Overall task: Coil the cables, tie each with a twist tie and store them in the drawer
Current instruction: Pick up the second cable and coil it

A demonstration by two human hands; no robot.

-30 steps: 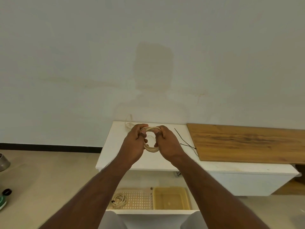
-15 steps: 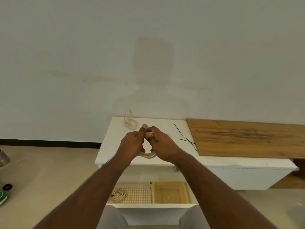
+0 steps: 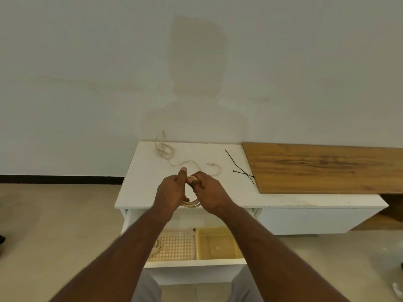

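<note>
A cream cable coil (image 3: pixel 192 203) hangs between my two hands over the front of the white cabinet top (image 3: pixel 141 188). My left hand (image 3: pixel 172 192) grips its left side and my right hand (image 3: pixel 208 192) grips its right side, thumbs meeting at the top of the loop. Behind them a loose cream cable (image 3: pixel 174 156) trails across the top. Thin black twist ties (image 3: pixel 239 168) lie to the right. Below, the open drawer (image 3: pixel 194 263) holds a perforated tray (image 3: pixel 176 247) with a coiled cable (image 3: pixel 157 247) partly hidden by my left forearm.
A yellow bin (image 3: pixel 218 243) sits in the drawer's right half. A wooden board (image 3: pixel 327 168) covers the right of the cabinet. The wall rises directly behind, and tiled floor lies on both sides.
Both hands lowered the coil a little toward the cabinet's front edge. The camera tilted down, so the loose cable on the top now shows in full.
</note>
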